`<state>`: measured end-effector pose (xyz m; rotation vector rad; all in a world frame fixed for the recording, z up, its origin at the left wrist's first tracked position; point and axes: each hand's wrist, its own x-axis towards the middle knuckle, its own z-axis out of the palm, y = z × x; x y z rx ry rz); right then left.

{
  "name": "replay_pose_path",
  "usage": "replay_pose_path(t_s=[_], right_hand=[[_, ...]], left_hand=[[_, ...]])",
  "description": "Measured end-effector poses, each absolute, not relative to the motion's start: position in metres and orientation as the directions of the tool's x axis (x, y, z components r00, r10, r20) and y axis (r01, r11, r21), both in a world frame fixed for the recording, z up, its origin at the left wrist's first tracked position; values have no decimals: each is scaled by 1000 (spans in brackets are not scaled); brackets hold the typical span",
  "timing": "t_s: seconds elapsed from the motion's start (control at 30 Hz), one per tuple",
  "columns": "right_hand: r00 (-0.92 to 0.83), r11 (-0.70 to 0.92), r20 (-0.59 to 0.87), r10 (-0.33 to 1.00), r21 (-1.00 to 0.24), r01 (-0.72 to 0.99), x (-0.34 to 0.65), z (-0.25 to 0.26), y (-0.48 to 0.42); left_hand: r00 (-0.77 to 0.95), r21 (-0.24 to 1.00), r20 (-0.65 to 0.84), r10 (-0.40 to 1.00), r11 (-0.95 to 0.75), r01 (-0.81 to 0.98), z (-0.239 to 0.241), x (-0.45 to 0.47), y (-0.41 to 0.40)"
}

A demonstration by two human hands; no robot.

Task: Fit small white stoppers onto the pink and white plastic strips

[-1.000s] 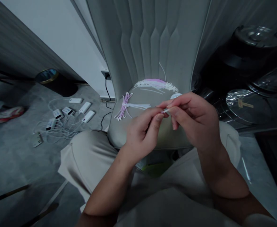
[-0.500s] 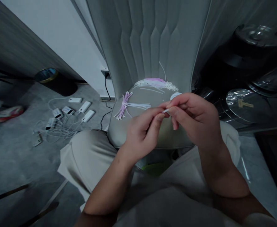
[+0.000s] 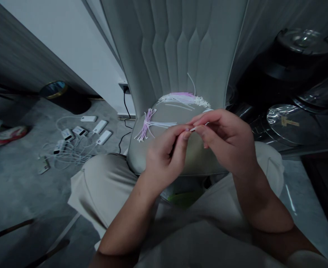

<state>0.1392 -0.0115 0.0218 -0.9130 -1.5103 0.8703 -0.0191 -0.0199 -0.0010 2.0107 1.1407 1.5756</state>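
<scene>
In front of the grey chair seat, my left hand (image 3: 166, 152) and my right hand (image 3: 227, 141) meet fingertip to fingertip. Both pinch a short, thin white strip (image 3: 192, 129); most of it is hidden by the fingers, so its exact kind cannot be told. On the seat left of my hands lies a bundle of purple strips (image 3: 146, 124) with knobbed ends, crossed by several white strips (image 3: 162, 124) pointing right. Behind my hands is a pile of white and purple strips (image 3: 182, 98). A round white object (image 3: 208, 110) is partly covered by my right hand.
The padded chair (image 3: 177, 44) stands between my knees. White power banks (image 3: 99, 127) with tangled cables (image 3: 71, 156) lie on the floor at left, near a dark bin (image 3: 66, 97). Shiny, plastic-wrapped round items (image 3: 289, 124) stand at right. A cable hangs from a wall socket (image 3: 124, 88).
Both hands have shifted slightly left, still pinching the thin white strip. My fingertips sit a little differently along it. The strips on the seat have not moved.
</scene>
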Motion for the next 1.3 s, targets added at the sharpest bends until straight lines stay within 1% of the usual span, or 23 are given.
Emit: replay_pose_path(t_s=[0.2,0.3,0.37,0.5,0.63,0.77,0.83,0.93,1.03,1.1,1.23,1.3], right_hand=[[-48,416,415,909,-891,179,139,18,-13],[-68,433,429,901,-873,225,141,15,-13],[-96,465,457,884,-842,274,142,14,-12],[-140,541,535,833,-736,407,144,16,-9],[-242,570,521,818,-684,454,148,20,-4],[-290,588,512,808,-687,427,152,21,-3],[-274,567,497,824,-720,400,153,21,-3],[-221,517,468,856,-796,314,152,22,-4],[-213,492,449,868,-836,242,150,22,-5],[-224,477,432,874,-852,216,149,22,-5],[-210,454,417,884,-873,180,147,22,-7],[-209,458,421,883,-871,179,145,22,-8]], left_hand=[[55,670,658,751,-618,412,-1,-19,-19],[69,683,642,763,-611,401,2,-18,-20],[92,680,638,764,-616,398,3,-18,-19],[158,635,647,746,-642,429,2,-19,-18],[174,576,666,726,-648,499,-1,-19,-18],[193,545,665,721,-646,535,-1,-19,-18],[202,555,657,726,-647,522,0,-19,-18],[239,570,645,725,-666,481,0,-20,-17],[275,580,636,721,-682,445,1,-21,-17],[263,597,640,722,-683,421,1,-21,-19],[175,650,652,738,-663,372,1,-20,-22],[161,654,662,732,-669,352,0,-20,-22]])
